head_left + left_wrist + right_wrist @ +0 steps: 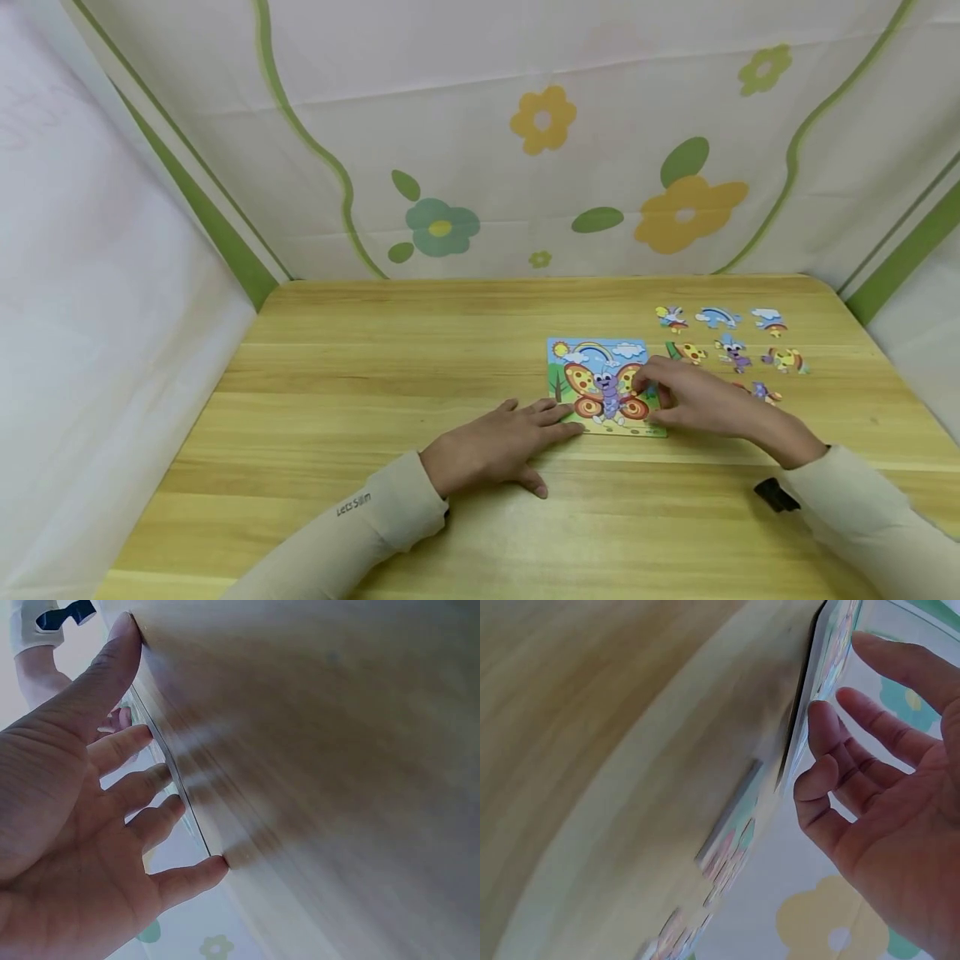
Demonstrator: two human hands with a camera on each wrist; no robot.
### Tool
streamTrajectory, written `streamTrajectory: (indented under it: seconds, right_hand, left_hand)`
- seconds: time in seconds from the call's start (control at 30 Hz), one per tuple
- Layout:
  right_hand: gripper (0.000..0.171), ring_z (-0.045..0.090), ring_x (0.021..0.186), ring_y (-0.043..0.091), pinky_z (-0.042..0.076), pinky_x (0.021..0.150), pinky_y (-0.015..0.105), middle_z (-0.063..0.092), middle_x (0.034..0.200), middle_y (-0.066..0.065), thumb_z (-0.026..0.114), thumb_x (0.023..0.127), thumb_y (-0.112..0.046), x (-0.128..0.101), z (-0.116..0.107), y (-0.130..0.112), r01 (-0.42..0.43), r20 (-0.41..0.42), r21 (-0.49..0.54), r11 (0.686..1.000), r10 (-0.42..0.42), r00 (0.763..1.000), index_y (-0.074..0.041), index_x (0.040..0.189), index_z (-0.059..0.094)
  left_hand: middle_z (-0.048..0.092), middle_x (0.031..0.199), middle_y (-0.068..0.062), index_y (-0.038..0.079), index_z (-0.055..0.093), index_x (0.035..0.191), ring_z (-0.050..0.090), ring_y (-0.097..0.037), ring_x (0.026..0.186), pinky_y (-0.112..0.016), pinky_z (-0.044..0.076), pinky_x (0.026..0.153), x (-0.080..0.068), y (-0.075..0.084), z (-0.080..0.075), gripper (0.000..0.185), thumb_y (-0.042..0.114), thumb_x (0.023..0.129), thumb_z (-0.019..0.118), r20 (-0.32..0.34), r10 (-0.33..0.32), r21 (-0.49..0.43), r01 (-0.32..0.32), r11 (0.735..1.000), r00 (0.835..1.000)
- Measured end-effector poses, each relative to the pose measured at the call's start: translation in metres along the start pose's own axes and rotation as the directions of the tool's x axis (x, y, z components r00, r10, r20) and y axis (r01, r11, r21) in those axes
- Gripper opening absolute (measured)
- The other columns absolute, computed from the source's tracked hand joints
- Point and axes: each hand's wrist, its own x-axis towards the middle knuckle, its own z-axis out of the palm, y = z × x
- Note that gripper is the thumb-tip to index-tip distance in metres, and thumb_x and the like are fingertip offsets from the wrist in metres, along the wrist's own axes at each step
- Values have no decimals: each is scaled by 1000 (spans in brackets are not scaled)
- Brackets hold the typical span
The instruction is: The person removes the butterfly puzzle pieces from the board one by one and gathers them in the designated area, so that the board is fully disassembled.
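Two hands are down on the wooden table, both at the butterfly puzzle board, which lies flat a little right of the table's middle. Your left hand rests flat, palm down, fingers spread and straight, with the fingertips touching the board's lower left corner; the left wrist view shows those fingers laid along the board's edge. Your right hand lies over the board's right side, fingers bent down onto the butterfly's right wing. You cannot tell from any view whether it pinches a piece or only presses on the picture; in the right wrist view the fingers look loosely curved beside the board's edge. Several loose puzzle pieces lie scattered on the table just right of the board, behind your right hand.
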Motion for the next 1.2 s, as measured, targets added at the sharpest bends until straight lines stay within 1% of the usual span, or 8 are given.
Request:
streamTrajectory:
  seconds: [0.2, 0.33, 0.43, 0.67, 0.73, 0.83, 1.0, 1.2]
  right_hand:
    - [36, 43, 68, 0, 41, 58, 21, 60, 98, 0, 83, 87, -10, 6, 4, -2, -12, 4, -26, 1000, 12, 1000, -4, 121, 70]
    - [41, 46, 71, 4, 42, 61, 22, 63, 99, 1, 85, 85, -12, 10, 5, -4, -18, 19, -26, 999, 19, 1000, -2, 121, 69]
    - [44, 48, 75, 7, 43, 63, 23, 64, 102, 3, 86, 83, -13, 12, 6, -5, -32, 48, -17, 999, 33, 998, -1, 122, 67]
    - [49, 48, 79, 11, 43, 67, 24, 59, 97, 2, 86, 79, -5, 16, 7, -6, -55, 81, 4, 998, 54, 995, -3, 123, 65]
    - [51, 47, 77, 12, 42, 65, 24, 56, 94, 3, 86, 78, -4, 16, 7, -7, -68, 85, 23, 997, 65, 994, -1, 124, 64]
    - [50, 45, 76, 12, 40, 64, 24, 52, 91, 3, 86, 77, -3, 15, 7, -8, -92, 86, 47, 995, 88, 992, 0, 121, 64]
    - [43, 44, 76, 12, 39, 63, 24, 50, 90, 3, 87, 77, -5, 14, 8, -10, -99, 81, 52, 994, 95, 992, 0, 111, 61]
    - [48, 47, 76, 11, 43, 64, 23, 55, 95, 4, 88, 78, -7, 13, 9, -9, -85, 67, 26, 996, 83, 994, 2, 118, 63]
  left_hand:
    - [15, 177, 7, 30, 30, 167, 14, -18, 164, -57, 26, 129, -1, -1, 2, 92, 46, 89, 77, -12, 11, -23, -11, 1000, 1000]
    - [14, 177, 8, 30, 30, 167, 13, -18, 164, -58, 25, 129, 0, -2, 2, 92, 46, 89, 77, -14, 16, -36, -17, 999, 1000]
    - [14, 177, 8, 31, 30, 167, 13, -18, 165, -58, 24, 129, 0, -3, 2, 92, 46, 89, 77, -11, 13, -40, -13, 999, 1000]
    - [13, 177, 7, 29, 29, 167, 11, -19, 165, -59, 23, 129, 1, -2, 2, 92, 45, 90, 77, -4, 11, -49, -11, 999, 1000]
    - [14, 177, 7, 29, 29, 167, 11, -19, 165, -58, 24, 129, 1, -2, 2, 92, 45, 90, 77, -6, 11, -43, -11, 999, 1000]
    - [14, 177, 7, 29, 29, 167, 11, -19, 165, -58, 24, 129, 1, -2, 3, 92, 45, 90, 77, -8, 10, -40, -10, 999, 1000]
    - [15, 177, 7, 29, 30, 167, 11, -18, 165, -59, 24, 129, 1, -2, 2, 92, 45, 90, 77, -9, 3, -40, -3, 999, 1000]
    - [15, 177, 7, 29, 30, 167, 11, -18, 165, -59, 24, 129, 2, -2, 3, 92, 45, 89, 77, -9, 2, -40, -2, 999, 1000]
